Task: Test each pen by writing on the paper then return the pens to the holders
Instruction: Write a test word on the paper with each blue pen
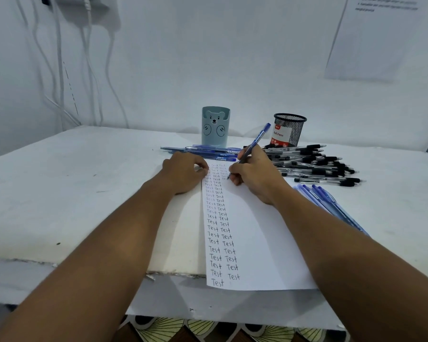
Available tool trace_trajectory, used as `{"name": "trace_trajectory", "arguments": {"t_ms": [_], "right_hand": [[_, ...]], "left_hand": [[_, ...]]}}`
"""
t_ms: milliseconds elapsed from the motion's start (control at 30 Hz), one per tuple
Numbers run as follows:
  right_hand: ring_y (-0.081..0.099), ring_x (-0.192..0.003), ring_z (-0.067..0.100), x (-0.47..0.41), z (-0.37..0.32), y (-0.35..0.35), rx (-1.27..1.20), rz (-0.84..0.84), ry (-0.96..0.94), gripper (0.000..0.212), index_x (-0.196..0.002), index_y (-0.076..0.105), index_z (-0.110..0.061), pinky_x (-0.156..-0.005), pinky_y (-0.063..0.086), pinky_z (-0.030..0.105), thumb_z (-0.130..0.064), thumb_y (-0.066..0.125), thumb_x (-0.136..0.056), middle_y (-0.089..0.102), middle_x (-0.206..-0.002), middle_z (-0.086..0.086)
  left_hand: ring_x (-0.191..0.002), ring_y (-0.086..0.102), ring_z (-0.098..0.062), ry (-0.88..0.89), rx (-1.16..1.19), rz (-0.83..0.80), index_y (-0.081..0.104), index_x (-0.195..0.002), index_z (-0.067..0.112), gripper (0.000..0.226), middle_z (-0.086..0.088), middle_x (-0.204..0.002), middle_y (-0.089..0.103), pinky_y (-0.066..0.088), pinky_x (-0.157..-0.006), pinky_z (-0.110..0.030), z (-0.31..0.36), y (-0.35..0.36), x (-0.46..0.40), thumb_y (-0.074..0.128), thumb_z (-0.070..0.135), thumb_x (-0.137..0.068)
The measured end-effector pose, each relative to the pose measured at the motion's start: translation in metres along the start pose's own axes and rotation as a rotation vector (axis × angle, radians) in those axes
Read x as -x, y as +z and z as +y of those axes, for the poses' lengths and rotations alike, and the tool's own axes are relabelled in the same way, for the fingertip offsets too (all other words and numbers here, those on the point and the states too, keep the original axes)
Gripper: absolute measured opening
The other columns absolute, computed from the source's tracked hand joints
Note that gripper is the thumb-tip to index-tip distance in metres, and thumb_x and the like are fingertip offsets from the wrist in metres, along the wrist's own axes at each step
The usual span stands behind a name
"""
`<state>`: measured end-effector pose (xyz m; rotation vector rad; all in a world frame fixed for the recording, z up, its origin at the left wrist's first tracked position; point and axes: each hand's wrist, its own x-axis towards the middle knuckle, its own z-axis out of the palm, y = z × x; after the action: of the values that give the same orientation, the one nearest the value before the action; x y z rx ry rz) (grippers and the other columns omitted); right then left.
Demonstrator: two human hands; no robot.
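Blue pen (253, 144), held in the right hand (255, 174), slants up and away from the person with its tip on the upper part of the paper (252, 243). The thumb and fingers are curled round the lower barrel in a writing grip. The paper lies lengthwise on the white table (84, 181), its near end overhanging the edge; it carries columns of the handwritten word "Test". The left hand (184, 172) rests on the paper's upper left edge, fingers curled under, pinning the sheet. Beyond the hands lie a row of blue pens (208, 151) and, to the right, a heap of black-gripped clear pens (316, 164); more blue pens (329, 206) lie beside the right forearm. Behind stand a pale blue holder (215, 127) printed with a bear face and a black mesh holder (289, 129) whose label reads "Ball Pens".
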<state>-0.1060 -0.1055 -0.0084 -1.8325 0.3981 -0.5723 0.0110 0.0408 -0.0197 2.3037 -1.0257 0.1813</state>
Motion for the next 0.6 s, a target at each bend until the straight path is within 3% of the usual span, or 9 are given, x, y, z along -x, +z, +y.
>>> {"name": "trace_trajectory", "arguments": {"t_ms": [133,333,600], "right_hand": [[0.059,-0.062,0.028,-0.0002,0.0001,-0.0013,-0.048,0.008,0.02,0.027,-0.091,0.044,-0.012,-0.063,0.051,0.036,0.008,0.061,-0.086,0.061,-0.073,0.018],[0.055,-0.061,0.029,0.0003,0.0007,-0.0042,-0.129,0.039,0.039,0.029,-0.09,0.042,-0.011,-0.055,0.048,0.034,0.013,0.058,-0.086,0.057,-0.071,0.018],[0.06,-0.059,0.027,-0.0019,0.0036,-0.0016,-0.078,0.047,0.023,0.028,-0.091,0.043,-0.012,-0.067,0.056,0.04,0.009,0.061,-0.086,0.063,-0.075,0.021]], "left_hand": [[-0.107,0.056,-0.022,0.004,-0.003,-0.001,0.071,-0.097,0.028,0.013,0.006,-0.103,0.068,0.044,-0.097,-0.043,0.0,0.0001,0.0001,0.06,0.03,-0.091],[-0.106,0.056,-0.024,0.011,-0.011,-0.003,0.071,-0.096,0.028,0.012,0.01,-0.086,0.056,0.044,-0.096,-0.043,-0.0007,-0.0007,0.0002,0.06,0.029,-0.091],[-0.104,0.057,-0.024,0.016,-0.01,0.0,0.072,-0.097,0.027,0.013,0.007,-0.091,0.061,0.044,-0.095,-0.043,-0.0005,-0.0007,0.0001,0.06,0.029,-0.091]]}}
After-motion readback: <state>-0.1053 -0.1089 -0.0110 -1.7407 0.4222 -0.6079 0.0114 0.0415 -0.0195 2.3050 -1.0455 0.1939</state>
